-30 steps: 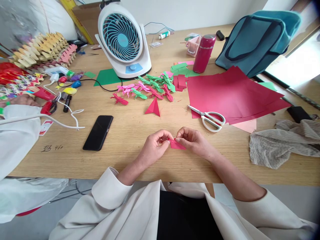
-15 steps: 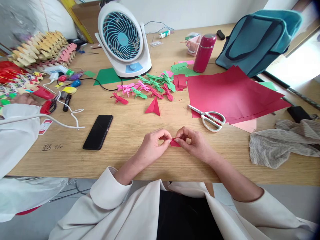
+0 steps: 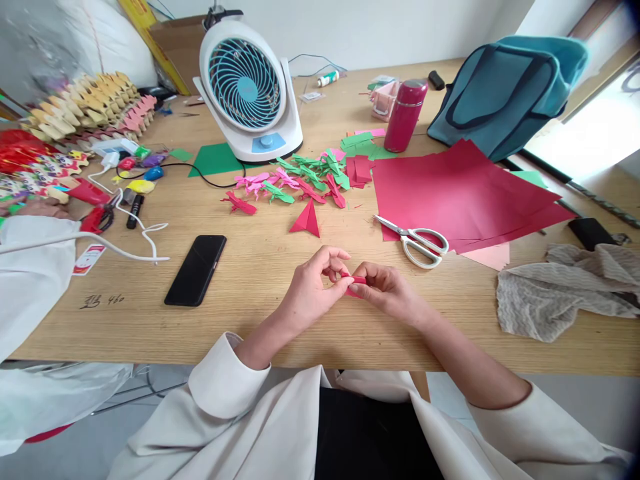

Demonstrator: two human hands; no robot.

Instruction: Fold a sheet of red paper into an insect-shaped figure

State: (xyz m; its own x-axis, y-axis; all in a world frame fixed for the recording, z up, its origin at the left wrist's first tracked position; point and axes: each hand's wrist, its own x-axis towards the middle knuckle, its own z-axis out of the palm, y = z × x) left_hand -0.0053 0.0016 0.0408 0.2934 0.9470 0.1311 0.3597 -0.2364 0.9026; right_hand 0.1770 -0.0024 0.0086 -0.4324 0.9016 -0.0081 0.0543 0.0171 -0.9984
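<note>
A small folded piece of red paper [image 3: 357, 281] is pinched between my two hands, just above the wooden table. My left hand [image 3: 316, 283] grips its left end between thumb and fingers, with the index finger raised. My right hand [image 3: 391, 291] holds the right end, thumb in front and fingers curled behind. Parts of the paper are hidden by the fingertips. Beyond my hands lies a red folded paper triangle [image 3: 306, 220]. Behind it are several folded figures in green [image 3: 310, 175], pink [image 3: 255, 181] and red [image 3: 240, 203]. White-handled scissors [image 3: 424, 247] rest to the right.
Large red sheets [image 3: 450, 190] cover the table's right side, near a red bottle [image 3: 406, 117] and a teal bag [image 3: 505, 93]. A fan [image 3: 245, 87] stands at the back. A phone [image 3: 197, 270] lies left. At far left is another person's white sleeve [image 3: 37, 267].
My left index finger has lifted off the red paper and the left thumb has shifted right. My hands are closer together. The whole view has tilted slightly.
</note>
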